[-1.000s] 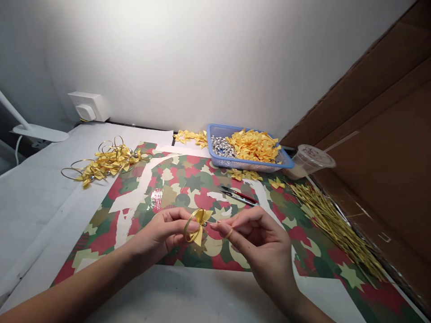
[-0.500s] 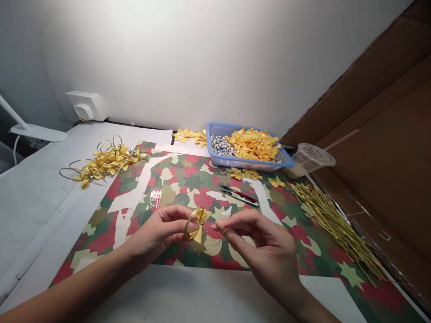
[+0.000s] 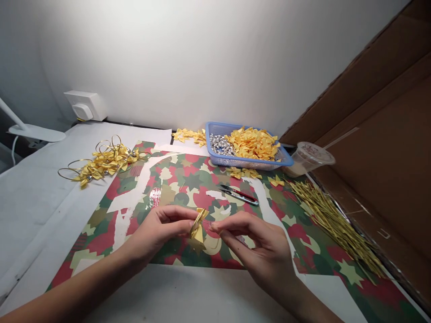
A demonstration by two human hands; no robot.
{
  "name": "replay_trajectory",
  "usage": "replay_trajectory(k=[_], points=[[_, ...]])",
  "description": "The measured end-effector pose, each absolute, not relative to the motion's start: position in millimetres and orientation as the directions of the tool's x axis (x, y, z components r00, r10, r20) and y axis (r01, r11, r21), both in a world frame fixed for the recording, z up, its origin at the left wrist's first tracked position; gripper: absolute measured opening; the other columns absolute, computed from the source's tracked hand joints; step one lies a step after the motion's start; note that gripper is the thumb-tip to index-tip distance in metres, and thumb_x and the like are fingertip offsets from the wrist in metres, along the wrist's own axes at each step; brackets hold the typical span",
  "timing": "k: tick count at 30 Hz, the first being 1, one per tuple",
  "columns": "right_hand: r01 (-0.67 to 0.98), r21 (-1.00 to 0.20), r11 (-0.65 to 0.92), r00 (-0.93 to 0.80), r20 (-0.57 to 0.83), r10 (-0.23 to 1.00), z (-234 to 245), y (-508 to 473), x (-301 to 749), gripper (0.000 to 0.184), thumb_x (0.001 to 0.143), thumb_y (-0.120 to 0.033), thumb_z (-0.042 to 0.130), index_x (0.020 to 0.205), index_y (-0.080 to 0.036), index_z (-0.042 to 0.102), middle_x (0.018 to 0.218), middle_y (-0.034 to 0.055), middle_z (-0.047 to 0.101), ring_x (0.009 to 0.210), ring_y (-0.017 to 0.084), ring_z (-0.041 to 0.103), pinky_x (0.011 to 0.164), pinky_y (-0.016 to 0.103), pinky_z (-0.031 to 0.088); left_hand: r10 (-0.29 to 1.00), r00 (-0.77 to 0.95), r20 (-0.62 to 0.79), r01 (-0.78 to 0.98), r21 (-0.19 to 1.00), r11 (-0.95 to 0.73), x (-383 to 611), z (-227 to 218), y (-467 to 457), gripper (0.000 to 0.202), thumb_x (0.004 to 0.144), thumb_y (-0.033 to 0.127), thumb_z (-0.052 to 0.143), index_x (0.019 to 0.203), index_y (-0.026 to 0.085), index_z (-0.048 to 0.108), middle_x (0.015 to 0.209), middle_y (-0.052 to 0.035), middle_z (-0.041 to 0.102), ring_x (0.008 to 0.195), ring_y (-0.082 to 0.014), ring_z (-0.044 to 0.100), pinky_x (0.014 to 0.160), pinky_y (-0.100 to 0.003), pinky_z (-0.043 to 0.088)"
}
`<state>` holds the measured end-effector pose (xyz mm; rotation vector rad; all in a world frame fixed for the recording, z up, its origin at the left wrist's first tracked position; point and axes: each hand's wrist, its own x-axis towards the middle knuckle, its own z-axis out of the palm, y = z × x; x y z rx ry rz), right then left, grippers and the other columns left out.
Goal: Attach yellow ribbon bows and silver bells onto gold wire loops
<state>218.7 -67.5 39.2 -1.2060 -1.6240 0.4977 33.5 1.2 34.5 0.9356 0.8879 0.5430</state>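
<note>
My left hand (image 3: 168,226) is closed on a coiled gold wire ring with a yellow ribbon bow (image 3: 199,229), pinched between thumb and fingertips. The ring is turned nearly edge-on, and the bow's points stick out above and below. Just to the right, my right hand (image 3: 254,240) is closed in a pinch on a thin, see-through strand (image 3: 208,223), too fine to make out clearly, at the right side of the bow. Beyond the hands lie thread snips (image 3: 239,195) with dark blades and a red part.
A pile of wire rings with bows (image 3: 104,161) lies left. Behind stands a blue basket (image 3: 251,162) of yellow bows and silver beads. Gold stems (image 3: 336,226) and a clear plastic cup (image 3: 308,159) are at right, beside cardboard (image 3: 387,134). A patterned sheet (image 3: 193,179) covers the table.
My left hand has turned the ring from a visible circle to nearly edge-on. My right hand has shifted slightly left, closer to the bow.
</note>
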Motion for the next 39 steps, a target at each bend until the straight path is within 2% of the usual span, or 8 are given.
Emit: replay_trajectory(k=[3,6,12,18,28,34,39], points=[[0.513,-0.714,0.477,-0.047,0.531,0.846,39,-65,220,0.013,0.081,-0.008,0.059,0.083,-0.019,0.066,0.068,0.0002,0.068,0.058,0.012,0.063,0.052,0.021,0.053,0.726,0.542,-0.423,-0.028,0.854,0.519,34,37,1,0.006,0.064,0.025,0.077,0.069,0.023,0.075,0.075,0.0006,0.072,0.067,-0.0108,0.060,0.065,-0.021,0.048],[0.540,-0.652,0.532,-0.120,0.567,0.815,39,-63,223,0.020,0.083,-0.005,0.055,0.091,-0.018,0.067,0.073,0.0029,0.066,0.063,0.013,0.061,0.056,0.023,0.052,0.723,0.547,-0.422,-0.031,0.853,0.521,36,39,0,0.006,0.064,0.024,0.077,0.070,0.023,0.075,0.074,0.0003,0.071,0.069,-0.0112,0.061,0.066,-0.021,0.049],[0.601,-0.583,0.547,-0.164,0.579,0.798,37,-63,224,0.022,0.085,-0.004,0.051,0.094,-0.017,0.066,0.070,0.0035,0.058,0.067,0.014,0.056,0.058,0.026,0.050,0.714,0.555,-0.426,-0.039,0.845,0.534,36,37,0,0.010,0.061,0.025,0.079,0.070,0.022,0.075,0.074,-0.0001,0.072,0.067,-0.0104,0.061,0.065,-0.020,0.049],[0.591,-0.594,0.546,-0.139,0.591,0.795,36,-63,220,0.020,0.084,-0.002,0.052,0.091,-0.016,0.064,0.067,0.0020,0.055,0.062,0.013,0.051,0.055,0.025,0.045,0.705,0.546,-0.452,-0.060,0.819,0.571,36,38,-1,0.015,0.055,0.027,0.082,0.068,0.023,0.076,0.072,0.0008,0.071,0.068,-0.0089,0.058,0.066,-0.018,0.047],[0.576,-0.596,0.560,-0.129,0.610,0.782,35,-65,220,0.023,0.085,-0.002,0.050,0.093,-0.020,0.063,0.067,0.0010,0.055,0.062,0.013,0.051,0.054,0.026,0.045,0.645,0.529,-0.552,-0.025,0.749,0.662,37,43,-2,0.019,0.049,0.029,0.083,0.066,0.024,0.075,0.073,0.0034,0.071,0.072,-0.0086,0.059,0.067,-0.015,0.046],[0.571,-0.626,0.531,-0.106,0.585,0.804,34,-67,217,0.022,0.085,-0.004,0.051,0.093,-0.021,0.063,0.069,0.0014,0.056,0.063,0.013,0.052,0.053,0.025,0.046,0.608,0.578,-0.545,-0.061,0.714,0.698,38,43,-2,0.018,0.049,0.026,0.083,0.065,0.022,0.075,0.062,0.0040,0.068,0.061,-0.0060,0.057,0.063,-0.014,0.046],[0.554,-0.643,0.528,-0.080,0.591,0.803,34,-68,213,0.019,0.084,-0.004,0.053,0.091,-0.019,0.063,0.066,0.0007,0.056,0.059,0.012,0.050,0.051,0.024,0.044,0.604,0.595,-0.531,-0.068,0.715,0.696,36,43,-2,0.017,0.050,0.026,0.082,0.064,0.021,0.075,0.060,0.0043,0.068,0.058,-0.0054,0.057,0.060,-0.013,0.046]])
